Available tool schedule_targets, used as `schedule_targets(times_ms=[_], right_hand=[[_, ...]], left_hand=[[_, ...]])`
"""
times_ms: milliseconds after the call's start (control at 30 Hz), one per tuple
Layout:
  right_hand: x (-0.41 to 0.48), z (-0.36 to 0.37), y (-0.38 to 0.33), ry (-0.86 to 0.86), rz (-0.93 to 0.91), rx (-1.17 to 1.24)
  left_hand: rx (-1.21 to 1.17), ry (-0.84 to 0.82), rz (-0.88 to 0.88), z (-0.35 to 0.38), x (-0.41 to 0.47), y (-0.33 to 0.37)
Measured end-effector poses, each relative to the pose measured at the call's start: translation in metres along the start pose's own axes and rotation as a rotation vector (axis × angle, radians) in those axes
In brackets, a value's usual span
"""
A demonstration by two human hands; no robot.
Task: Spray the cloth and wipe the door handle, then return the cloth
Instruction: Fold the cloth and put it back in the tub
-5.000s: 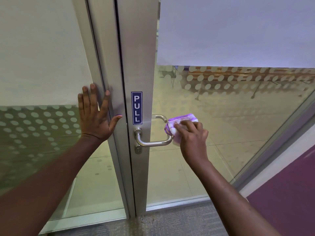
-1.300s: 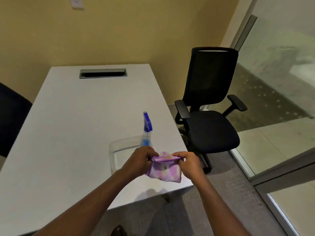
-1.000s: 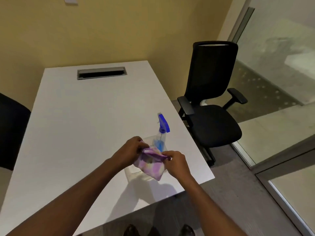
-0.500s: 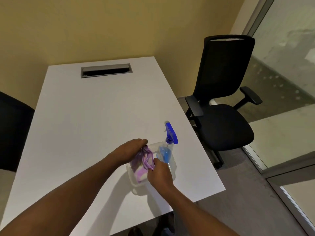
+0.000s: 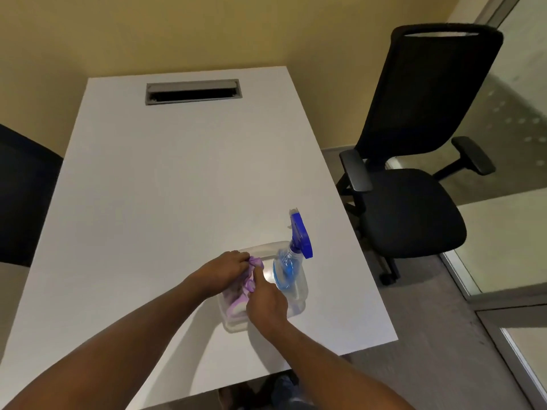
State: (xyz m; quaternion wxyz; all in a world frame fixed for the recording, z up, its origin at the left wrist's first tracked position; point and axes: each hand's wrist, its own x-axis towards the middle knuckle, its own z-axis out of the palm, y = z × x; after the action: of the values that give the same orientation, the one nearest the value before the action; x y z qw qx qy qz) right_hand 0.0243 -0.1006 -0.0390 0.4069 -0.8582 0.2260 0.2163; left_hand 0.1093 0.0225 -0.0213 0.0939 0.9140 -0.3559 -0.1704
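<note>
We count two hands, one cloth, one clear container, one spray bottle, one table and two chairs. Reading from left to right: the left hand (image 5: 220,273) is curled with its fingers pinched on the upper edge of the purple cloth (image 5: 248,284); the right hand (image 5: 266,301), just beside it and nearly touching it, is closed on the same cloth from the near side. We see the cloth bunched between the two hands, its lower part already down inside the left half of the clear container (image 5: 297,304). The spray bottle (image 5: 291,261), clear with a blue trigger head, stands upright in the right half of that container, just beside the right hand's fingers. The container sits near the table's front right corner, close to the right edge. The table (image 5: 165,187) is white and rectangular, with a grey cable slot (image 5: 193,92) near its far edge. A dark chair (image 5: 20,193) stands at the table's left edge, and a black office chair (image 5: 420,149) stands off its right edge. We note a yellow wall behind, grey carpet, and glass panels at far right.
</note>
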Motion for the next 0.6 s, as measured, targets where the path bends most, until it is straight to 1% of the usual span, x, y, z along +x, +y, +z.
schedule_targets(times_ms=[33,100,133,167,267,333,433,500,567,600], right_hand=[[0.000,0.000,-0.001,-0.011,0.001,-0.049],[0.007,0.001,0.003,0.026,-0.025,-0.060],[0.009,0.002,0.003,0.014,0.001,-0.045],[0.011,0.002,0.004,0.017,-0.011,-0.069],[0.014,0.001,-0.001,-0.025,0.086,0.032],[0.018,0.000,-0.001,-0.053,0.074,0.018],[0.024,-0.002,-0.001,-0.110,-0.055,-0.295],[0.028,-0.003,-0.001,-0.178,-0.109,-0.477],[0.028,-0.004,-0.002,-0.242,-0.108,-0.594],[0.028,-0.004,-0.002,-0.240,-0.119,-0.627]], left_hand=[[0.004,-0.001,0.001,0.002,-0.001,-0.001],[-0.010,-0.046,-0.027,0.005,-0.001,-0.002],[-0.009,-0.076,-0.040,0.005,-0.001,-0.002],[0.018,-0.097,-0.023,0.007,0.000,-0.002],[0.098,-0.118,-0.003,0.010,0.001,0.001],[0.181,-0.148,-0.002,0.013,0.003,0.003],[0.346,-0.158,0.003,0.023,0.004,0.001],[0.396,-0.174,-0.006,0.028,0.003,0.002],[0.432,-0.175,-0.022,0.031,0.001,0.005],[0.445,-0.168,-0.027,0.031,-0.001,0.006]])
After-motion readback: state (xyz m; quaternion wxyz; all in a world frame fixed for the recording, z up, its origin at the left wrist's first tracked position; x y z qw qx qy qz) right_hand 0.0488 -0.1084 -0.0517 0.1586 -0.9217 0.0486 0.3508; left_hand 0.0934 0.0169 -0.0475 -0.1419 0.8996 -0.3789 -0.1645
